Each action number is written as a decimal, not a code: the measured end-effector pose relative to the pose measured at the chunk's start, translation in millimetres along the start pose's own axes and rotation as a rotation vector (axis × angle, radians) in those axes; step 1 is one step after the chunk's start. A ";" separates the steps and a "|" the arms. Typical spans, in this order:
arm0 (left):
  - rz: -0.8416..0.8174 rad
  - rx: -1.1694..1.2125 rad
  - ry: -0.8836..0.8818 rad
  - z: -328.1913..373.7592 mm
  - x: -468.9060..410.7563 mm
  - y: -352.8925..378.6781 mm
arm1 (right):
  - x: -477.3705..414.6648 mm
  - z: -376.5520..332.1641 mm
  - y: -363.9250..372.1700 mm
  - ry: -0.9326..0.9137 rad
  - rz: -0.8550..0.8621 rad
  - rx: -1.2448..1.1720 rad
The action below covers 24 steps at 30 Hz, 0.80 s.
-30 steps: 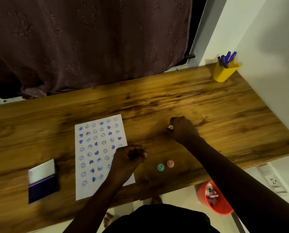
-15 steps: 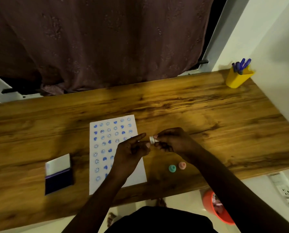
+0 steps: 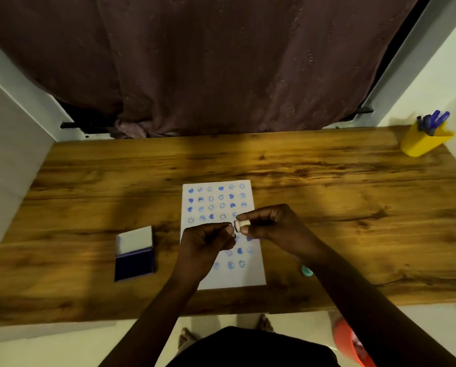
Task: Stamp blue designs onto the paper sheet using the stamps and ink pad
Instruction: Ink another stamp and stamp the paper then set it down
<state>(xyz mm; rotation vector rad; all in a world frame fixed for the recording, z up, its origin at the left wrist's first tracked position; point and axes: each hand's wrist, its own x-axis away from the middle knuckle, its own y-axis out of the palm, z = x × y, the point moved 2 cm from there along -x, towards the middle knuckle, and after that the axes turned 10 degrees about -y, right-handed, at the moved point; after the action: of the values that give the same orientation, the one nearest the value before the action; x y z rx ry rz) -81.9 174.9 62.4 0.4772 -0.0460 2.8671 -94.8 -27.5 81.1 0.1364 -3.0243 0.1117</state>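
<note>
A white paper sheet with rows of blue hearts and smiley faces lies in the middle of the wooden table. Above the sheet my right hand holds a small cream stamp on its side between thumb and fingers. My left hand meets it from the left, its fingertips pinching the stamp's end. An open blue ink pad with a white lid sits left of the sheet. A teal stamp peeks out beside my right forearm.
A yellow cup of blue pens stands at the table's far right corner. A dark curtain hangs behind the table. An orange bin sits on the floor at lower right. White walls flank both sides.
My right hand picked the cream stamp off the table at the right and brought it over the sheet. My left hand rose to meet it. The camera view shifted, so the sheet now appears centred.
</note>
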 end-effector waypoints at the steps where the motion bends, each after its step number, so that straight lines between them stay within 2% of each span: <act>1: 0.025 -0.001 -0.004 -1.9 0.9 -8.3 | -3.9 -2.3 4.8 -0.034 0.002 0.062; 6: 0.114 0.012 -0.083 -11.0 6.4 -50.8 | -24.6 -6.5 33.6 -0.124 0.007 0.266; 10: 0.178 0.059 -0.068 -13.1 18.5 -88.1 | -40.5 -5.2 66.6 -0.131 -0.014 0.402; 18: 0.367 0.094 -0.083 -28.1 44.4 -175.6 | -66.7 -7.6 156.7 -0.156 -0.179 0.609; 24: 0.448 0.145 -0.073 -37.9 64.7 -228.9 | -76.7 -6.9 224.2 -0.272 -0.336 0.778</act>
<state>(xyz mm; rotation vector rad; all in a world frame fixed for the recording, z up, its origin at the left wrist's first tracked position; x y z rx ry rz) -99.7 414.5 45.8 0.6748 0.0497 3.3054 -39.2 202.3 63.7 0.7621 -2.9577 1.3132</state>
